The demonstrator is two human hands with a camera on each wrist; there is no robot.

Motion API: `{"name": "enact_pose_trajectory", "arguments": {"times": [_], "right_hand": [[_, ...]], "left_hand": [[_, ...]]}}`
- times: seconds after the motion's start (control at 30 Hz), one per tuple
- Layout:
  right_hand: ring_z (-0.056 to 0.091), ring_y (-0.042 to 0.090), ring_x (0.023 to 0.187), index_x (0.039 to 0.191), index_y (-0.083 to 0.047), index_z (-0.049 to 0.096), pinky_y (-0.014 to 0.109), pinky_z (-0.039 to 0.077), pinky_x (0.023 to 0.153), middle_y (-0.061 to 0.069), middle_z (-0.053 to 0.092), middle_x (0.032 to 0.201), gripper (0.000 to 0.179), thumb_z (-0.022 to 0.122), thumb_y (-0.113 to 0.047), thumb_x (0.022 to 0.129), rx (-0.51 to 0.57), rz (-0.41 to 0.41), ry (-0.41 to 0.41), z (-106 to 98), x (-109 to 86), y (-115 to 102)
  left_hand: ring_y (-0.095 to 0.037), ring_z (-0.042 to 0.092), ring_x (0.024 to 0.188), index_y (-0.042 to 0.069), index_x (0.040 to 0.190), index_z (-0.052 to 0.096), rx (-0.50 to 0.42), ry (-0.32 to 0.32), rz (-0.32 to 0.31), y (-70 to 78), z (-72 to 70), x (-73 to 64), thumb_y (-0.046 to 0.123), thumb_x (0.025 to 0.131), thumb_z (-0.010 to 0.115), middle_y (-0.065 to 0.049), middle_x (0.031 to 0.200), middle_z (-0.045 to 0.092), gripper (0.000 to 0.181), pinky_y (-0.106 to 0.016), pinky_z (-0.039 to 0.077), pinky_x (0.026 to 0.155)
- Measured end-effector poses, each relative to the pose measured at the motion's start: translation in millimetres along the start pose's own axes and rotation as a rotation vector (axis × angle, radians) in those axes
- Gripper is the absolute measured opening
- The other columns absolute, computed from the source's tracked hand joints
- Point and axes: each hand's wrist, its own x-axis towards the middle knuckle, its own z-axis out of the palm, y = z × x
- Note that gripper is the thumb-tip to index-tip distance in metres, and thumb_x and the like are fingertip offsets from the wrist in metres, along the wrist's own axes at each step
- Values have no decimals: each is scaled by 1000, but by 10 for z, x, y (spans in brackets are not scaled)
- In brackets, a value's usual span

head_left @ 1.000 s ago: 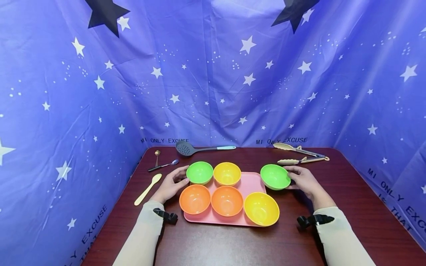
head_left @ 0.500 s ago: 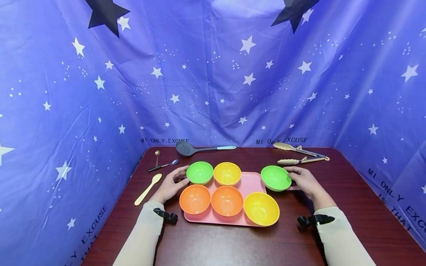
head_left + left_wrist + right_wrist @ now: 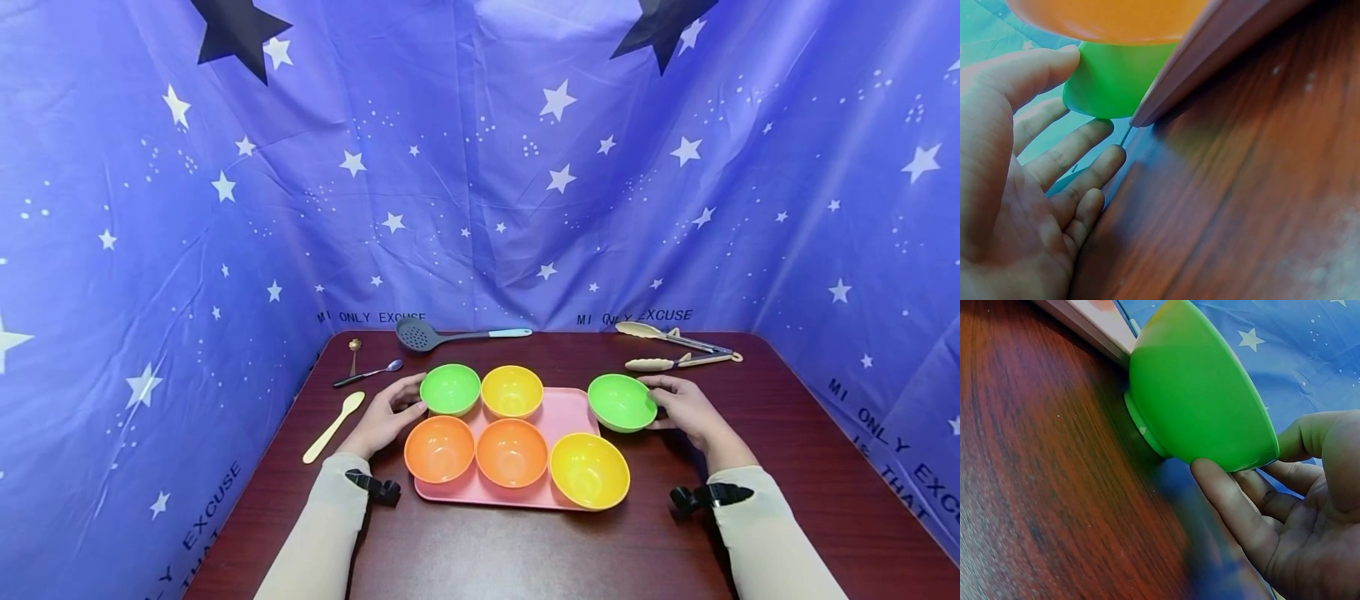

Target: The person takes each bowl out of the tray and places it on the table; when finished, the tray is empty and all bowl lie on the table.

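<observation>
Left hand: thumb and fingers bent round the side of the green bowl, at half past ten over the pink tray. Right hand: thumb and fingers round the edge of the lone green bowl, just outside the tray at two o'clock, foot on the table or very close to it. Hard to tell how tight.

To do this well, pinch with thumb across from fingers. Smooth, round sides, so perhaps easy to slip or tip. Hold both level, go slowly, and try not to bump the yellow bowl at twelve, the orange bowl at nine or the big yellow bowl at four.

Under it all, shiny dark red wood, with a bright patch of light at six. Around the tray: pale spoon at nine, black spoon at ten, scoop at eleven, and tongs spread wide at two, farther off. All around, blue cloth with white stars, plus big black stars up high at eleven and one.
</observation>
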Motion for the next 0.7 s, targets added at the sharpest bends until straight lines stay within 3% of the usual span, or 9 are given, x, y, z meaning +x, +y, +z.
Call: {"name": "enact_pose_trajectory", "arguments": {"times": [0.17, 0.4, 0.53, 0.7], "right_hand": [[71, 17, 86, 147, 14, 47, 47, 62, 74, 30, 57, 131, 47, 49, -6, 105, -1, -3, -2, -2, -1, 3], [71, 18, 90, 150, 14, 43, 46, 62, 77, 38, 49, 141, 48, 45, -7, 107, -24, -3, -20, -3, -19, -24], [71, 16, 90, 148, 15, 45, 42, 62, 78, 37, 52, 139, 46, 46, -10, 109, -64, -21, -15, -13, -22, -39], [67, 6, 95, 145, 14, 49, 28, 60, 80, 35, 53, 141, 45, 50, -15, 110, -135, -59, 30, -20, -44, -84]], "left_hand": [[-27, 63, 122, 19, 153, 54, 1, 1, -9, 12, 0, -5, 26, 100, 74, -5, 132, 70, 57, -53, 44, 107], [-37, 62, 122, 5, 155, 48, -9, -2, 14, 15, 14, 9, 16, 101, 73, -17, 133, 68, 61, -56, 44, 105], [-34, 62, 123, 7, 156, 48, -7, -3, 10, 3, 10, 12, 18, 101, 73, -14, 134, 68, 61, -56, 44, 106], [-27, 63, 121, 13, 155, 51, 16, -1, 0, 21, 8, 2, 21, 100, 74, -9, 133, 69, 59, -48, 46, 105]]}}
